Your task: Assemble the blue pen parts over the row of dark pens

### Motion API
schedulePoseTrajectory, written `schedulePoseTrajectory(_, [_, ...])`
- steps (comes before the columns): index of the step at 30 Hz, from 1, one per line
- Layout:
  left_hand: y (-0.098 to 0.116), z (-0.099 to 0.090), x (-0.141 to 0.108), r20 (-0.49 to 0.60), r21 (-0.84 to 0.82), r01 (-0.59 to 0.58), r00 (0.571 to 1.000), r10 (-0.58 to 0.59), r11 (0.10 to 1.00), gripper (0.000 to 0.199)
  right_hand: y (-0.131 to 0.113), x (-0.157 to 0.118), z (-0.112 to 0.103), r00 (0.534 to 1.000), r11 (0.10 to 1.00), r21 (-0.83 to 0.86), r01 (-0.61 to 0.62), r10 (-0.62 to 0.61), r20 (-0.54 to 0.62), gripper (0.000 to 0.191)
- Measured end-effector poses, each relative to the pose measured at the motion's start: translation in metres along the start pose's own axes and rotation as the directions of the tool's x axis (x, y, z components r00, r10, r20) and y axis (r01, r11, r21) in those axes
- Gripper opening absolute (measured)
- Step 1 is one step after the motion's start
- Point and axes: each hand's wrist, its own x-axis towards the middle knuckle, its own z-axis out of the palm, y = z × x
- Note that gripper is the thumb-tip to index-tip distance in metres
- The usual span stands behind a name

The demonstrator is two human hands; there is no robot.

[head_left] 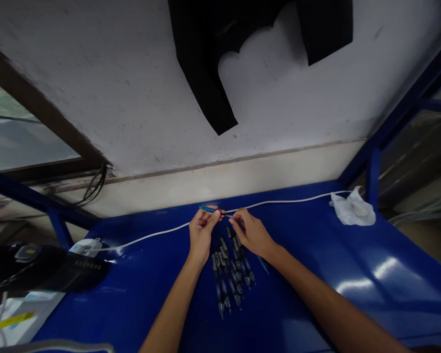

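Near the back of the blue table, my left hand (201, 233) is closed around a blue pen (207, 209), which points out to the left. My right hand (255, 234) pinches a thin part at the pen's right end; whether this is a refill or the tip, I cannot tell. Just below both hands lies a loose bunch of several clear pens with grey grips (228, 274). A slim blue piece (263, 264), perhaps another pen, rests by my right forearm.
A white cable (290, 201) runs along the back of the table (150, 284). At the right lies a crumpled white plastic bag (354, 208). A black appliance (59, 267) and a white box (25, 316) occupy the left side. Blue frame posts (373, 176) flank the table.
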Motion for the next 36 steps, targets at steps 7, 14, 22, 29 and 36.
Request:
schedulePoseTrajectory(7, [0.007,0.009,-0.006,0.080,0.075,0.057,0.995,-0.063,0.996,0.034,-0.005,0.003,-0.006,0.996,0.997,0.012,0.080,-0.080,0.028,0.018])
schedulePoseTrajectory(14, [0.007,0.008,-0.007,0.061,0.111,0.069,0.995,-0.076,0.991,0.034,0.000,0.002,-0.002,0.998,0.998,0.041,0.055,-0.056,0.027,0.011])
schedulePoseTrajectory(22, [0.007,0.008,-0.007,0.052,0.126,0.066,0.996,-0.073,0.990,0.034,0.000,0.002,-0.002,0.998,0.998,0.025,0.066,-0.066,0.013,0.013])
schedulePoseTrajectory(29, [0.005,0.007,-0.005,0.051,0.123,0.047,0.997,-0.054,0.991,0.033,-0.007,0.004,-0.006,0.997,0.997,-0.010,0.070,-0.070,0.038,0.019])
schedulePoseTrajectory(36, [0.004,0.008,-0.006,0.046,0.118,0.058,0.997,-0.064,0.991,0.035,-0.004,0.002,-0.004,0.996,0.995,-0.059,0.079,-0.076,0.049,0.020])
